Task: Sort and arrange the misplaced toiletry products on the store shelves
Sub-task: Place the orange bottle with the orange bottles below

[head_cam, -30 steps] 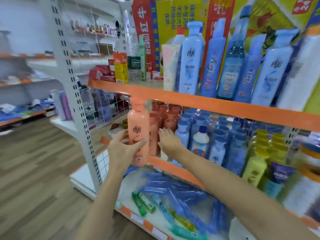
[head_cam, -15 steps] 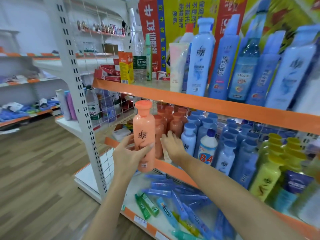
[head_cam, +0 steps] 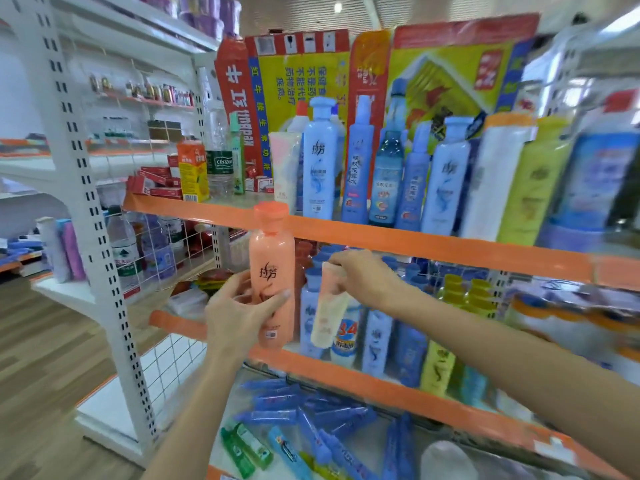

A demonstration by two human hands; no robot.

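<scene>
My left hand (head_cam: 239,313) grips an orange shampoo bottle (head_cam: 272,268) upright in front of the middle shelf's left end. My right hand (head_cam: 363,277) pinches the top of a pale cream tube (head_cam: 329,310), which hangs down in front of the blue bottles (head_cam: 377,337) on the middle shelf (head_cam: 346,375). A white bottle marked 84 (head_cam: 346,337) stands among those blue bottles. More orange bottles (head_cam: 303,258) stand behind the held one, mostly hidden. A similar pale tube (head_cam: 284,168) stands on the top shelf (head_cam: 415,242) left of tall blue bottles (head_cam: 320,161).
Yellow bottles (head_cam: 440,367) stand right of the blue ones on the middle shelf. Blue and green toothpaste tubes (head_cam: 304,417) lie on the bottom shelf. Red and orange boxes (head_cam: 192,171) sit at the top shelf's left end. A white upright post (head_cam: 100,237) borders the shelves; wooden floor lies left.
My right hand has lifted the pale tube out from among the middle-shelf bottles. The orange bottle stays in my left hand. The view has tilted upward.
</scene>
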